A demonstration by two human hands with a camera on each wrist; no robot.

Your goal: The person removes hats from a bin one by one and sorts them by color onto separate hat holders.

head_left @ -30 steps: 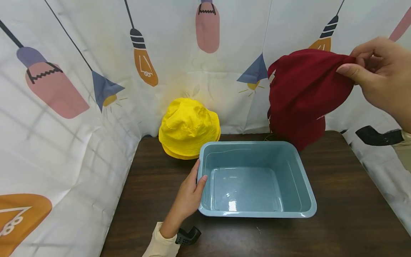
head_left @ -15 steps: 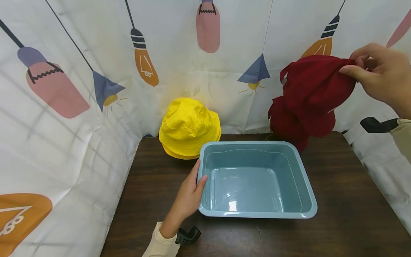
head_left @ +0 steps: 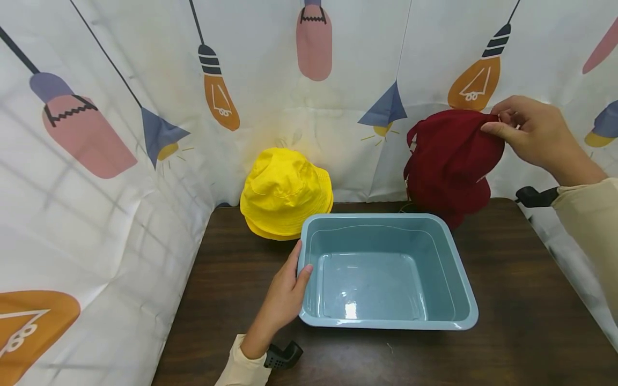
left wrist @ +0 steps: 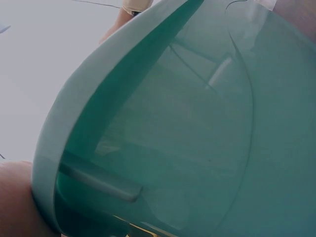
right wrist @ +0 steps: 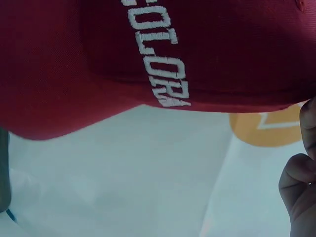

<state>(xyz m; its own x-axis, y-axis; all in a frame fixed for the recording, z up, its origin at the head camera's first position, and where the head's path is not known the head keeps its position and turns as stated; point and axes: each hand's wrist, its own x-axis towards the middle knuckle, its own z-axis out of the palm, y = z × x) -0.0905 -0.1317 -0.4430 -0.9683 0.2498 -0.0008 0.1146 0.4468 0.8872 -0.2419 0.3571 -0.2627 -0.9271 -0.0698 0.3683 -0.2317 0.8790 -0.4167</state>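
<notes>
My right hand [head_left: 536, 131] pinches the top of a dark red cap [head_left: 451, 142] between thumb and fingers, at the back right. The cap hangs below the fingertips, overlapping more red cloth [head_left: 454, 201] behind the basin's far right corner. White embroidered letters show on the red cap [right wrist: 222, 54] in the right wrist view. My left hand [head_left: 285, 292] grips the left rim of a light blue plastic basin [head_left: 388, 324], thumb over the edge and fingers outside. Nothing lies inside the basin. Its rim [left wrist: 66, 106] curves across the left wrist view.
A yellow bucket hat [head_left: 287, 193] sits at the back of the dark wooden table [head_left: 232, 279], just behind the basin's left corner. A white cloth [head_left: 270, 102] printed with lamps hangs behind and to the left of the table.
My right hand has moved down and left, bringing the red cap lower and closer to the red cloth beneath. The left hand stays on the basin rim.
</notes>
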